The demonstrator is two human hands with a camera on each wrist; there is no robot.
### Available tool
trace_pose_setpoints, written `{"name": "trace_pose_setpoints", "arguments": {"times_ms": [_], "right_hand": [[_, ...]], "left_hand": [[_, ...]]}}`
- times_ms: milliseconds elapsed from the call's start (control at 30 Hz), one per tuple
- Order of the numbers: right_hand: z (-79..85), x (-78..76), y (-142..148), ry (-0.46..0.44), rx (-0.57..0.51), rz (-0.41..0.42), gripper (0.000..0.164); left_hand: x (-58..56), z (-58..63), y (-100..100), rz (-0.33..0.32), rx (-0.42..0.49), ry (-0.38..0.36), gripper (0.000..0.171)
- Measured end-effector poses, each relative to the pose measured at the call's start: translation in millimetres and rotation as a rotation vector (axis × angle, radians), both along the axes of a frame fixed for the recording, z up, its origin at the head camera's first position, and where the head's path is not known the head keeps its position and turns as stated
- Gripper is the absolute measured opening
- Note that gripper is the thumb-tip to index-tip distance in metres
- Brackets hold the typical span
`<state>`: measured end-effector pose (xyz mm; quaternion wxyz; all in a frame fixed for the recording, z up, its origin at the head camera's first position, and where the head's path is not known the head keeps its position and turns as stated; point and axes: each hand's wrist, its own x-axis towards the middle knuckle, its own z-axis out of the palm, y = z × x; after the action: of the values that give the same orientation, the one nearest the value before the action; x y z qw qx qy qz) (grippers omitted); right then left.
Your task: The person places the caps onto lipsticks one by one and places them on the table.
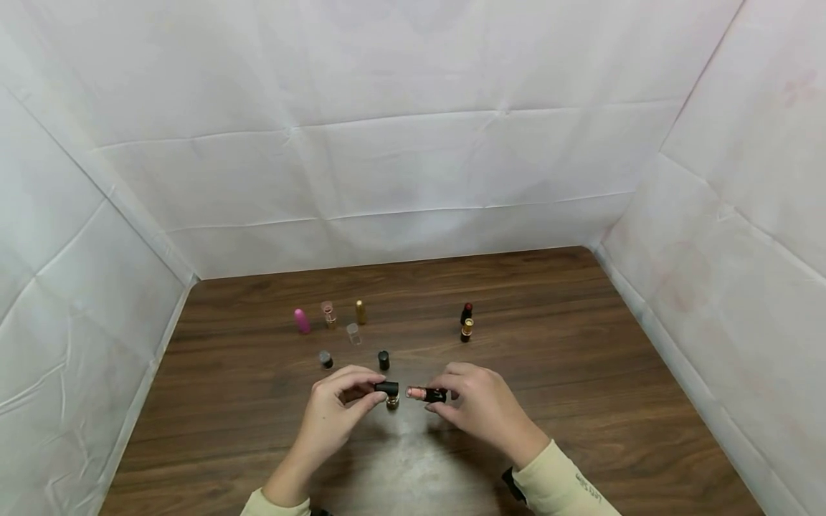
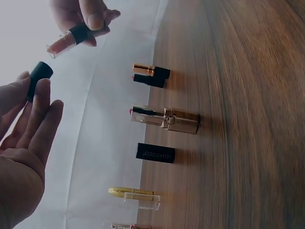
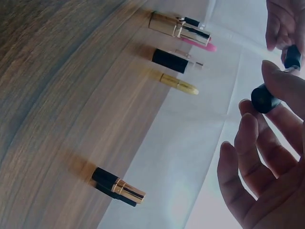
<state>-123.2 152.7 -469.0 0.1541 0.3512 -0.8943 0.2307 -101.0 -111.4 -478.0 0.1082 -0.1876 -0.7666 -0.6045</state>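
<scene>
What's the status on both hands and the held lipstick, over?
Left hand holding black cap. Right hand holding lipstick, pink end toward cap. Apart; nothing between them.

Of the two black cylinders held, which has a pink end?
The black cylinder with a peach-pink end, in the right hand; the plain black cylinder in the left hand shows no pink.

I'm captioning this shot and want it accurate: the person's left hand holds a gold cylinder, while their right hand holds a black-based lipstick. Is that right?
Not quite: the cylinder in the left hand is black, not gold, as the head view shows. The right hand does hold a black-based lipstick.
</scene>
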Motion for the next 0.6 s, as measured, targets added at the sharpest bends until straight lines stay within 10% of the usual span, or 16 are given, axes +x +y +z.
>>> {"name": "trace_pose_setpoints", "arguments": {"times_ms": [600], "right_hand": [[7.7, 3.5, -7.4, 0.007, 0.037, -0.006, 0.022]], "left_hand": [[2.4, -3.2, 1.7, -0.005, -0.024, 0.014, 0.02]]}}
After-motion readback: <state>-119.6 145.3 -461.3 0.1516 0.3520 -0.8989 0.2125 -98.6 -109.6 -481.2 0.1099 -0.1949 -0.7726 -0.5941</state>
